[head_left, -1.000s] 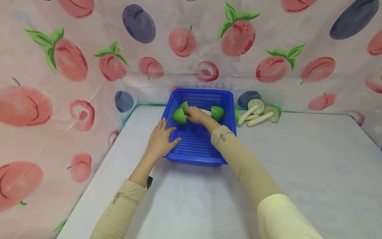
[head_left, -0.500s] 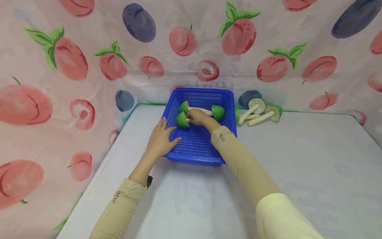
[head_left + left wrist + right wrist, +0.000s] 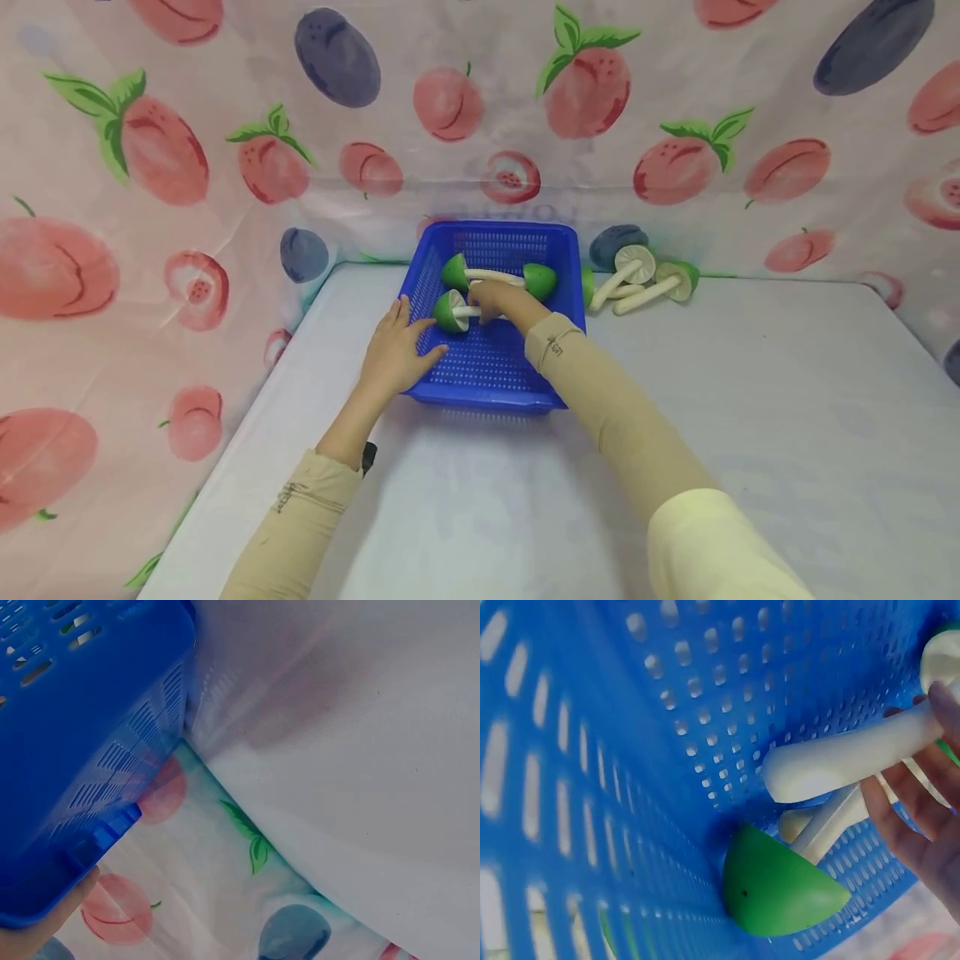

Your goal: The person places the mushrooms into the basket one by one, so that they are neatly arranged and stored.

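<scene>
The blue basket [image 3: 487, 398] holds several mushrooms with green caps and white stems. Inside it, the right hand [image 3: 501, 300] grips the stem of the mushroom nearest the front, whose cap [image 3: 451, 312] points left. In the right wrist view the fingers of the right hand [image 3: 930, 802] curl round that white stem [image 3: 847, 759], above another mushroom's green cap [image 3: 776, 889]. Behind it lie a mushroom with its cap [image 3: 454, 272] at the left and one with its cap [image 3: 539, 282] at the right. The left hand [image 3: 393, 350] rests on the basket's left rim, fingers spread; the left wrist view shows its finger at the rim [image 3: 30, 911].
Several more mushrooms [image 3: 647, 294] lie on the white table [image 3: 750, 417], just right of the basket, near the back wall. A fruit-print cloth [image 3: 450, 183] hangs behind and at the left.
The gripped mushroom has moved toward the front of the basket, away from the mushroom behind it, and its cap's pale underside now shows. The left hand has stayed on the rim.
</scene>
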A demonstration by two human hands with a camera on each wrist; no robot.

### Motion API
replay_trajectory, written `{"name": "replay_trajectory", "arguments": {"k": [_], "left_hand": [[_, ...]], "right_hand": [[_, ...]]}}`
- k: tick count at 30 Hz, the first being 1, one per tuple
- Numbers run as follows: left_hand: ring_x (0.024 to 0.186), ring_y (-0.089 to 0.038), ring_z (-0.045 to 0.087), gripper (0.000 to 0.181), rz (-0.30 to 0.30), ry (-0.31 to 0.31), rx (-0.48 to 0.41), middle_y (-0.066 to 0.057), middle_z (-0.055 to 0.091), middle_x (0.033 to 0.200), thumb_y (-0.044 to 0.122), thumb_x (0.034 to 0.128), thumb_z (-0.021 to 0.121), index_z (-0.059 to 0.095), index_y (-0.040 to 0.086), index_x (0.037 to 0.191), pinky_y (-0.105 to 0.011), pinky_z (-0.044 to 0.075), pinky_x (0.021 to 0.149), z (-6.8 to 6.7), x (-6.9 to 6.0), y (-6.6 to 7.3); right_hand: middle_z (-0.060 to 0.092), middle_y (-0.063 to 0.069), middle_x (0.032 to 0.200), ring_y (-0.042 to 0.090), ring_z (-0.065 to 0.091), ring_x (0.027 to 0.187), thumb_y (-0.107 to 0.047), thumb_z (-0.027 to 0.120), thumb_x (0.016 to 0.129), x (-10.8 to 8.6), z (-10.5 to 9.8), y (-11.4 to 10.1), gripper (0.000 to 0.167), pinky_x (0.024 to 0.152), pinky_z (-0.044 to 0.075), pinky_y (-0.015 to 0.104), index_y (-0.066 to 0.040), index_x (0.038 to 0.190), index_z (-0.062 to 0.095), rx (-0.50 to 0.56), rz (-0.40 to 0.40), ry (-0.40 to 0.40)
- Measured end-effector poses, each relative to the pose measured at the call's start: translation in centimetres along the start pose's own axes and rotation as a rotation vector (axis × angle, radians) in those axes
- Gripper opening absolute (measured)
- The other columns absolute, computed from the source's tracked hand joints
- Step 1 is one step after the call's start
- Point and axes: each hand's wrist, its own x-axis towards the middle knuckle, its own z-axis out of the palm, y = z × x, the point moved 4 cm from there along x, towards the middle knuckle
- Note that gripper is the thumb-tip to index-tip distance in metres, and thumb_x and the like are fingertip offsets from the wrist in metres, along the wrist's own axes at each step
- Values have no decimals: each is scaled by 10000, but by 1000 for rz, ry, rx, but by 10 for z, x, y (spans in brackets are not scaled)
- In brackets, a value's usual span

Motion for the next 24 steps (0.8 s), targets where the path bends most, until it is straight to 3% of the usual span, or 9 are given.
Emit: {"name": "replay_trajectory", "arguments": {"k": [2,6,9,12,16,18,20,24], "left_hand": [[1445,-393,136,560,7,1,3,-296,188,1515,424,895,583,546,55,1316,-508,174,1174,0,1,0],[1446,-388,132,560,15,-7,11,-295,178,1517,434,902,568,544,62,1320,-498,176,1176,0,1,-1],[1446,-388,131,556,5,-8,16,-294,175,1518,433,903,569,547,66,1320,-497,174,1177,-1,-1,-2],[1444,-393,132,554,5,-8,17,-297,180,1515,429,900,575,551,64,1316,-501,176,1175,-2,-2,0],[1444,-396,130,557,5,-9,15,-297,179,1516,428,898,576,548,64,1318,-507,176,1174,-1,-2,1],[1446,-394,128,559,3,-10,15,-295,176,1519,430,898,574,546,66,1321,-506,172,1175,0,-1,0],[1445,-395,127,562,2,-10,15,-294,172,1520,433,897,574,545,66,1322,-508,172,1174,0,0,0],[1445,-400,123,567,-5,-16,15,-293,174,1521,437,900,569,539,66,1327,-515,169,1173,0,-1,-2]], "right_hand": [[642,-13,1100,168,595,1008,-220,779,761,-4,-3,-6,380,910,484,301,-153,1111,648,-21,59,-30],[672,39,1068,220,619,986,-132,688,843,-2,-3,-7,226,910,491,366,-109,1066,666,-81,98,73],[683,29,903,217,625,818,-122,702,807,18,6,7,108,763,508,373,-120,913,679,-107,49,214],[693,26,925,218,633,848,-120,715,798,9,1,2,133,778,508,373,-130,929,693,-88,54,226],[617,92,1265,275,561,1181,-76,639,875,-56,-29,-46,366,1039,425,400,-74,1239,603,-37,115,106],[578,120,1316,294,529,1225,-57,611,889,-74,-39,-60,398,1069,398,406,-47,1284,561,-43,119,87],[564,128,1327,300,518,1231,-79,598,904,-83,-48,-67,401,1063,401,415,-41,1299,541,-65,108,57],[529,76,1358,291,486,1256,-199,637,895,-59,-49,-46,422,1036,420,435,-132,1302,543,-101,71,-23]]}}
